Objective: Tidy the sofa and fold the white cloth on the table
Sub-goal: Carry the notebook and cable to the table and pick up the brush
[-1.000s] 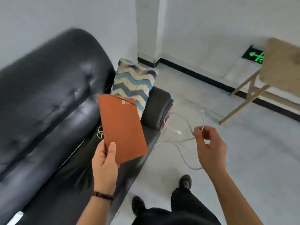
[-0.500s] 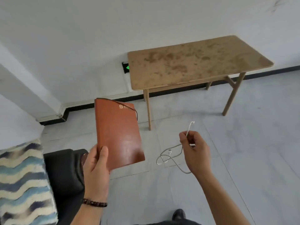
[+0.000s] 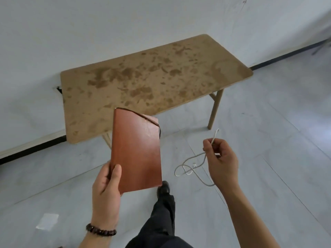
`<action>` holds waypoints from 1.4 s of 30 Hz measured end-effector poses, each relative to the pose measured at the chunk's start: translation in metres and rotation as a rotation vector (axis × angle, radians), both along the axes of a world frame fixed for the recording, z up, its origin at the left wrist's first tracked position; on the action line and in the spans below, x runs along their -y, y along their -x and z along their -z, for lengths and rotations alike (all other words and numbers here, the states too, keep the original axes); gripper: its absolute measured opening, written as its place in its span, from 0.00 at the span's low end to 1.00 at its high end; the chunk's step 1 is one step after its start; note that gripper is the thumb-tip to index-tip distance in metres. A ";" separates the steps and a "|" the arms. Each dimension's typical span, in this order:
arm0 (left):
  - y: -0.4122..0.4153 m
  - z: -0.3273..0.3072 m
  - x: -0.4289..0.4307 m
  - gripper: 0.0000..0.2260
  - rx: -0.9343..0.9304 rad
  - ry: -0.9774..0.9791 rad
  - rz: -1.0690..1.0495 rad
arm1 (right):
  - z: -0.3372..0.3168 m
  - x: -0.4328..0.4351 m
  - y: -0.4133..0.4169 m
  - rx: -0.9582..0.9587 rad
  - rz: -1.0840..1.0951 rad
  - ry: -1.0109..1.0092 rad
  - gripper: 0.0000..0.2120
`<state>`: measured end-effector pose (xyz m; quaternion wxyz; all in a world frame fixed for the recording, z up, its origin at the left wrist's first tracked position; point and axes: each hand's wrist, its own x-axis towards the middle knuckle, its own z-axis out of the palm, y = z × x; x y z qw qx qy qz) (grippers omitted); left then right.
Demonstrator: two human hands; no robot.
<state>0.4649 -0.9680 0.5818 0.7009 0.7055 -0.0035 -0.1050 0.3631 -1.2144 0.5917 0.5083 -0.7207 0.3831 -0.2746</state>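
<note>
L hand [image 3: 105, 187] holds a book [image 3: 138, 151] by its low left corner, thumb flat on the front & fingers behind. The book is thin, flat & red-brown, w/ a smooth cover, round corners & a dark band across its top right corner. It stands up, tipped a bit. R hand [image 3: 222, 163] pinches a thin white cord [image 3: 215, 136] betw. thumb & finger, other fingers curled in. One end of the cord pokes up from the hand; the rest hangs down in loose loops. The table [image 3: 152, 77] is just ahead, by the white wall [image 3: 107, 24]. It has a long, light brown wood top w/ round corners & lots of dark blotches, on thin wood legs. The floor [image 3: 268, 140] is smooth grey tile. A dark bead band [image 3: 101, 231] sits on the L wrist. A black shoe [image 3: 163, 187] shows under the book. A pale flat patch [image 3: 47, 221] lies on the floor low left; can't tell what it is.
</note>
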 end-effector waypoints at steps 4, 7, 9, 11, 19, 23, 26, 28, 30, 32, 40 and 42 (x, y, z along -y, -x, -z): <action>-0.092 -0.009 0.095 0.09 -0.027 0.030 0.099 | -0.025 0.087 -0.071 -0.030 0.073 0.046 0.05; -0.152 -0.030 0.166 0.09 -0.012 0.044 0.182 | -0.050 0.148 -0.110 0.008 0.160 0.086 0.06; -0.187 -0.040 0.212 0.09 -0.001 0.055 0.234 | -0.060 0.187 -0.130 0.045 0.223 0.099 0.07; -0.217 -0.046 0.257 0.10 0.036 0.034 0.276 | -0.062 0.226 -0.146 0.072 0.281 0.111 0.09; -0.304 -0.029 0.448 0.10 0.018 -0.006 0.213 | -0.032 0.429 -0.231 0.102 0.281 0.087 0.07; -0.339 -0.028 0.535 0.12 -0.102 -0.008 0.048 | -0.034 0.544 -0.302 0.065 0.147 0.047 0.05; -0.368 -0.034 0.591 0.10 -0.142 -0.008 -0.043 | -0.051 0.612 -0.361 0.053 0.045 0.069 0.04; -0.388 -0.033 0.620 0.10 -0.177 -0.002 -0.101 | -0.060 0.646 -0.403 0.058 -0.027 0.078 0.05; -0.406 -0.027 0.644 0.10 -0.232 0.006 -0.140 | -0.069 0.671 -0.444 0.067 -0.084 0.072 0.06; -0.425 -0.017 0.665 0.09 -0.303 0.001 -0.171 | -0.072 0.693 -0.485 0.088 -0.127 0.054 0.05; -0.518 0.047 0.741 0.10 -0.453 -0.021 -0.145 | -0.040 0.736 -0.630 0.255 -0.094 -0.016 0.04; -0.541 0.068 0.757 0.09 -0.485 0.000 -0.140 | -0.008 0.744 -0.658 0.262 -0.046 -0.024 0.05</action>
